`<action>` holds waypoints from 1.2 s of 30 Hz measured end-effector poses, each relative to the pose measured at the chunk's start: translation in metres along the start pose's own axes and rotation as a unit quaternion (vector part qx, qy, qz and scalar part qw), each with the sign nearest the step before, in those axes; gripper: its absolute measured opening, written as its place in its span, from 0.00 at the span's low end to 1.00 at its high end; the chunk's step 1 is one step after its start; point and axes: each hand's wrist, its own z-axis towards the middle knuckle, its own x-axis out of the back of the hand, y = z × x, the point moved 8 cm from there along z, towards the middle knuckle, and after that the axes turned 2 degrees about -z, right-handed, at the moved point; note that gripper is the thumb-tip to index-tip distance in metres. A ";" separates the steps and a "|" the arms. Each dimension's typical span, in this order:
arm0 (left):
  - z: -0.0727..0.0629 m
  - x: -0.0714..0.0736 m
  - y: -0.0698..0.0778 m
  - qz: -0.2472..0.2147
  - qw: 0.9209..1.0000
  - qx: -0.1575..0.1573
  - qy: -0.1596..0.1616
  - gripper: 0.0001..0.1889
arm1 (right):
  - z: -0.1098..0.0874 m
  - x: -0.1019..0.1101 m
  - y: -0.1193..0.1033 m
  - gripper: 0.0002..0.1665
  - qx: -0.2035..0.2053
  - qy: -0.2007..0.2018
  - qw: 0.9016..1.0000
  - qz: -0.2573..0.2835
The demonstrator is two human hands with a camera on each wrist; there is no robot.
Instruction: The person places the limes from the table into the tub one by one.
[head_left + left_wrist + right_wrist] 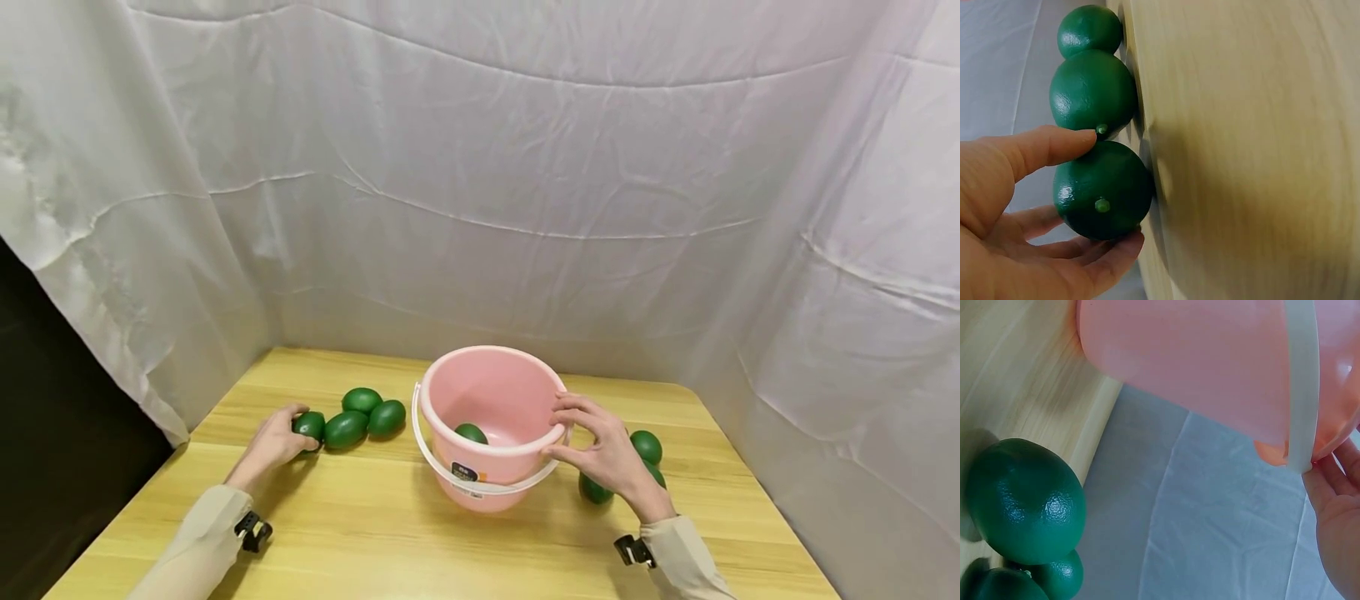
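My left hand (275,440) is at the left end of a group of glossy dark green oval fruits. Its thumb and fingers curl round the nearest green fruit (1104,190), whose small stem nub faces the wrist camera. A pink bucket (491,481) with a white handle (425,446) stands upright at mid-table. One green fruit (471,432) lies inside it, partly hidden by the front wall. With the thumb outside and the fingers over the rim, my right hand (602,446) grips the bucket's right edge.
Beside the held fruit lie several more green fruits (347,430) on the wooden table (360,533). Further green fruits (1025,501) sit right of the bucket, partly behind my right hand. Pale grey curtains (480,167) hang along the table's back and sides.
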 end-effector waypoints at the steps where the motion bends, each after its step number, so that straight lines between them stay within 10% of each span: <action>1: 0.000 0.000 0.000 0.001 1.000 0.000 -0.001 0.39 | 0.000 0.000 0.000 0.24 0.000 0.000 1.000 0.001; 14: 0.004 0.006 -0.010 -0.033 0.999 0.028 0.025 0.36 | 0.000 -0.001 0.000 0.24 -0.008 -0.009 1.000 0.000; 36: 0.002 0.029 0.034 -0.086 0.987 -0.013 0.137 0.27 | 0.000 0.000 -0.001 0.24 -0.015 -0.008 1.000 -0.006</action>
